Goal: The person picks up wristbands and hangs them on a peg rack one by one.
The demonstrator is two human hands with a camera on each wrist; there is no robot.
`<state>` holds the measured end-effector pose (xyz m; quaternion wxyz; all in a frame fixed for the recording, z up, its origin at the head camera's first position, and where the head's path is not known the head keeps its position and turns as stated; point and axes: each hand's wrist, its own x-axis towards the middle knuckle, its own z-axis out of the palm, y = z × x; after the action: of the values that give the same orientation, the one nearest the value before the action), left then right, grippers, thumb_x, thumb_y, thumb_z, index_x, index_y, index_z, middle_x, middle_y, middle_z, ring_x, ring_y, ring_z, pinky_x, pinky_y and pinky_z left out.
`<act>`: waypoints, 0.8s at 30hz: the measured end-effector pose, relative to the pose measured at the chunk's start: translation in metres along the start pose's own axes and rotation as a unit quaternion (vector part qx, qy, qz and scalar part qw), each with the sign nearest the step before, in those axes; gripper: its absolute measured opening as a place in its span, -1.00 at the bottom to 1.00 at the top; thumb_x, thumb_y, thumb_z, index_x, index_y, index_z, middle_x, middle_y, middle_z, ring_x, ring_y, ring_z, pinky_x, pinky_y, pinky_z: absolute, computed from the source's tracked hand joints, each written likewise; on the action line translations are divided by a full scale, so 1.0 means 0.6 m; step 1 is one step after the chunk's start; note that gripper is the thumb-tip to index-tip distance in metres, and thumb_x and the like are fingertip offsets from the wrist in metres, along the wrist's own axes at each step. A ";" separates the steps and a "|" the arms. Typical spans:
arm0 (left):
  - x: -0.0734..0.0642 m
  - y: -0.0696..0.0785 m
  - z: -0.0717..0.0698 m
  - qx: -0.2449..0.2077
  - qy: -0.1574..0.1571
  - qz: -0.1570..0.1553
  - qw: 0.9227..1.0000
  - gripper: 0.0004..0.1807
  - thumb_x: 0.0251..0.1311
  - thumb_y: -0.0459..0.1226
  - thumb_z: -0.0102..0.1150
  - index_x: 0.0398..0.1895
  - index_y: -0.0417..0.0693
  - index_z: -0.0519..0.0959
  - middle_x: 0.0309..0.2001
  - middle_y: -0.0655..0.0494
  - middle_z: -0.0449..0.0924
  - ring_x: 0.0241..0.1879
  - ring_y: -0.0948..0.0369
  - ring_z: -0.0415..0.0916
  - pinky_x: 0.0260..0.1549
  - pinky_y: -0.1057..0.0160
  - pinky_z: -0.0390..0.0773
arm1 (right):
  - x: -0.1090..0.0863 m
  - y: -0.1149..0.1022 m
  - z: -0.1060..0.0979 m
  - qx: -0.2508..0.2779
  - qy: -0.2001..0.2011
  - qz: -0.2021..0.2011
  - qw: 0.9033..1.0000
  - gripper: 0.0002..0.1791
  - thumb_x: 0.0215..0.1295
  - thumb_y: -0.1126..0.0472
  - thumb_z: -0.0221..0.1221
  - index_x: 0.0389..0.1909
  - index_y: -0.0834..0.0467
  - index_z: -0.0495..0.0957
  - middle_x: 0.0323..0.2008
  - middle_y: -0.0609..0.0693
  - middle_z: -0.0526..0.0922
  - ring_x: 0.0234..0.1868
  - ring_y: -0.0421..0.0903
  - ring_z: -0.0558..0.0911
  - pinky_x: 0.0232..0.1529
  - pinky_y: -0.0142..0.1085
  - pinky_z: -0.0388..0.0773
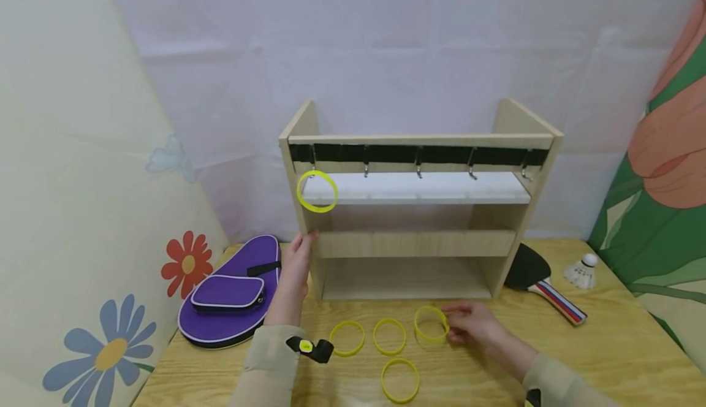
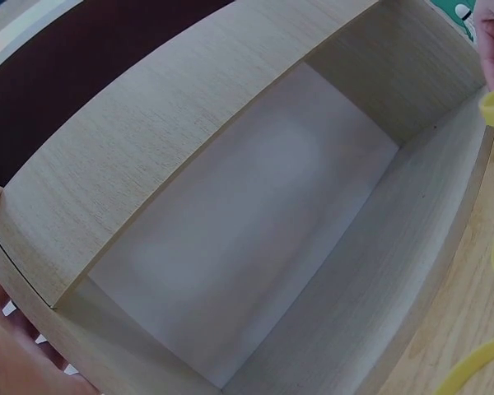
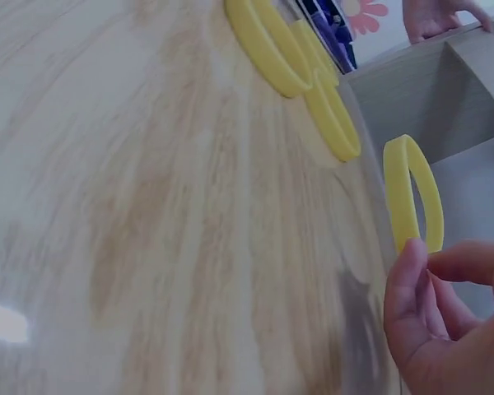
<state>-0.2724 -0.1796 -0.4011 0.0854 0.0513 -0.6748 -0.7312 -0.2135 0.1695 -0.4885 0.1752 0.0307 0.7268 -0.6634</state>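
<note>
A wooden shelf rack stands on the table, its top rail bearing a black strip with several metal hooks. From the leftmost hook hangs a yellow ring. My left hand grips the rack's left side panel, thumb at the front edge and fingers around the outside. Between thumb and fingers my right hand pinches another yellow ring, raised off the table before the rack's lower right. Three more rings lie on the table: a left ring, a middle ring and a front ring.
A purple paddle case lies left of the rack. On the right, a table tennis paddle lies partly behind the rack's side, with a shuttlecock beyond it. A white cloth hangs behind.
</note>
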 end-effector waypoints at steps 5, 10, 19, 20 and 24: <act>0.000 -0.001 0.000 0.001 -0.001 -0.003 1.000 -0.46 0.43 -0.12 -0.12 0.39 -0.17 0.31 0.25 -0.14 0.34 0.22 0.07 0.27 0.22 0.14 0.24 | -0.002 -0.008 -0.003 0.002 -0.007 -0.018 1.000 -0.55 0.24 0.48 0.11 0.15 0.56 0.39 -0.48 -0.04 0.59 -0.52 -0.25 0.60 -0.44 -0.42 0.61; -0.001 0.000 0.000 -0.004 -0.008 -0.005 1.000 -0.42 0.43 -0.13 -0.13 0.44 -0.16 0.26 0.33 -0.20 0.29 0.29 0.00 0.22 0.30 0.05 0.19 | -0.003 -0.018 -0.005 -0.008 -0.015 -0.033 0.999 -0.55 0.28 0.48 0.07 0.18 0.59 0.37 -0.48 -0.02 0.61 -0.51 -0.25 0.62 -0.43 -0.42 0.62; 0.000 0.002 -0.002 0.002 -0.007 -0.006 1.000 -0.43 0.43 -0.12 -0.12 0.45 -0.10 0.28 0.27 -0.19 0.34 0.21 0.05 0.29 0.25 0.09 0.25 | -0.008 -0.045 -0.006 0.000 -0.028 -0.064 0.998 -0.53 0.35 0.45 0.08 0.21 0.62 0.31 -0.38 -0.03 0.64 -0.48 -0.26 0.64 -0.38 -0.42 0.64; 0.000 0.002 -0.001 0.002 -0.006 -0.006 1.000 -0.44 0.43 -0.12 -0.12 0.44 -0.10 0.29 0.25 -0.19 0.35 0.18 0.07 0.31 0.23 0.10 0.27 | -0.008 -0.049 -0.006 0.002 -0.026 -0.066 0.997 -0.53 0.35 0.45 0.07 0.21 0.63 0.30 -0.37 -0.02 0.64 -0.47 -0.26 0.64 -0.37 -0.42 0.64; 0.000 0.001 -0.001 0.003 -0.003 -0.007 1.000 -0.45 0.43 -0.12 -0.11 0.43 -0.09 0.31 0.20 -0.14 0.40 0.12 0.12 0.34 0.20 0.13 0.29 | -0.007 -0.064 -0.007 0.010 -0.023 -0.076 0.997 -0.52 0.37 0.45 0.06 0.22 0.64 0.29 -0.37 -0.05 0.64 -0.47 -0.27 0.64 -0.37 -0.42 0.64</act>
<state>-0.2725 -0.1804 -0.4003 0.0780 0.0542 -0.6767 -0.7301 -0.2212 0.1700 -0.4506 0.1404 -0.0378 0.7163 -0.6824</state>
